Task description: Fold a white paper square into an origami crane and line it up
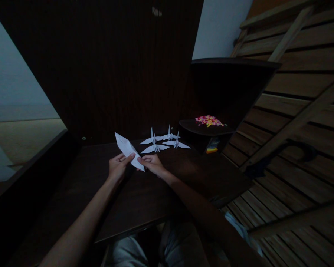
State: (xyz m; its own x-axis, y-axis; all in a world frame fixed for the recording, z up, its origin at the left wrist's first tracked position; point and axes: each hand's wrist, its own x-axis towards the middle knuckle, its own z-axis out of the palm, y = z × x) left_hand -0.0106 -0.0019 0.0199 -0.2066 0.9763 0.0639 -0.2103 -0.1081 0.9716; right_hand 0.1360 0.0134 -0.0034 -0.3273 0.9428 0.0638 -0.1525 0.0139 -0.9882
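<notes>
A folded sheet of white paper (125, 145), long and pointed at both ends, is held up above the dark desk. My left hand (118, 165) grips its left edge, with the thumb lying on its face. On the lower right edge, my right hand (153, 164) pinches the same paper between thumb and fingers. The fingers behind the paper are partly hidden. Just beyond my right hand stand several white paper cranes with spread wings, among them a front left crane (156, 147) and a front right crane (177, 143).
The dark wooden desk (100, 207) has a tall back panel (122, 74). To the right, a small corner shelf (189, 126) bears a heap of pink and yellow pieces (210, 120). A yellow item (211, 150) sits beneath it. Slatted wood (295, 107) stands at far right.
</notes>
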